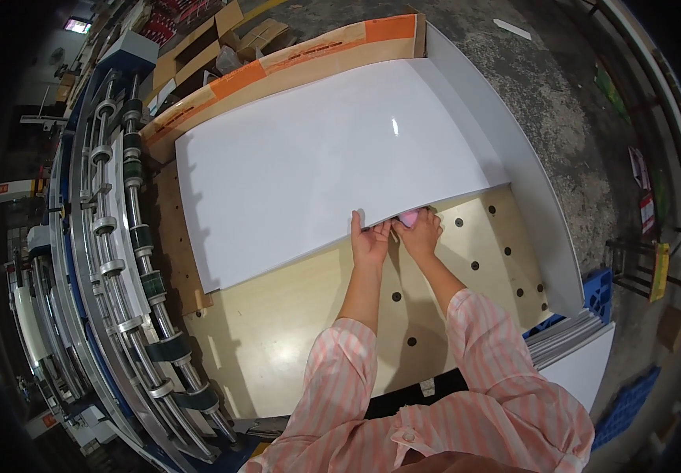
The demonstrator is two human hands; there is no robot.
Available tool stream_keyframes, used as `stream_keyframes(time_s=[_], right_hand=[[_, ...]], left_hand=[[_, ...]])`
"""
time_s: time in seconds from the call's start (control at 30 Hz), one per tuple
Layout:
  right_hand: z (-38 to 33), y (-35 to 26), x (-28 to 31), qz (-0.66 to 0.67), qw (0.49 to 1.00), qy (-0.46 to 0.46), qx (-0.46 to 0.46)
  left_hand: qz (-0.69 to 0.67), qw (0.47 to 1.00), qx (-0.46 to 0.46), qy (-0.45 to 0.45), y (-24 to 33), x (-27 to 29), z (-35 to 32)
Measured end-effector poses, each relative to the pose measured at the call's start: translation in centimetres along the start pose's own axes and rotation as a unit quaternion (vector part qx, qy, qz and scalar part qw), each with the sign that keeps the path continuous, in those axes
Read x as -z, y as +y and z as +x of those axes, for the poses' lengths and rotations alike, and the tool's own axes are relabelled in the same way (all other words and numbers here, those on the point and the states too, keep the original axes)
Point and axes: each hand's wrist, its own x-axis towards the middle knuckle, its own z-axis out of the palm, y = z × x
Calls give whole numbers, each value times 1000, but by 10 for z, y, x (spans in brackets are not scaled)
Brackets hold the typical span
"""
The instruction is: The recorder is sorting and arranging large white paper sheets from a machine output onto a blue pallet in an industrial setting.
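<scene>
You have one large glossy white sheet (332, 158) lying on one pale wooden table drilled with dark round holes (293, 339), about a dozen of which show, and both of your two hands, left hand (369, 240) and right hand (421, 233), meet at its near edge over one small pink object (408, 217). One long brown cardboard strip with orange patches (277, 67) runs along the far side, one white upright side panel (529, 181) along the right, and one stack of white boards (573, 339) sits beside one blue plastic pallet (599, 288).

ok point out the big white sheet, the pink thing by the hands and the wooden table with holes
big white sheet (317, 158), head view, middle of its glossy top face
pink thing (408, 217), head view, part showing under the sheet's edge
wooden table (293, 315), head view, bare top
</scene>
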Motion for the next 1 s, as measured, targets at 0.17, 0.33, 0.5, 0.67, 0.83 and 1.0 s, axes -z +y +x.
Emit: stream_keyframes(time_s=[0.17, 0.33, 0.5, 0.67, 0.83, 1.0], right_hand=[[7, -2, -8, -27, 1000, 11, 10], [22, -2, -22, -51, 993, 72, 84], [94, 4, -56, -18, 986, 110, 127], [111, 48, -72, -12, 976, 63, 209], [-3, 67, 14, -106, 972, -47, 203], [-104, 126, 80, -150, 971, -69, 174]], left_hand=[[-7, 999, -27, 34, 2, -2, 9], [33, 996, -34, 69, 13, -19, -3], [60, 997, -28, 34, 7, -42, -15], [74, 996, -12, 47, 5, -35, -18], [168, 980, 108, 5, 24, 17, -32], [481, 863, -129, 82, 47, 70, -112]])
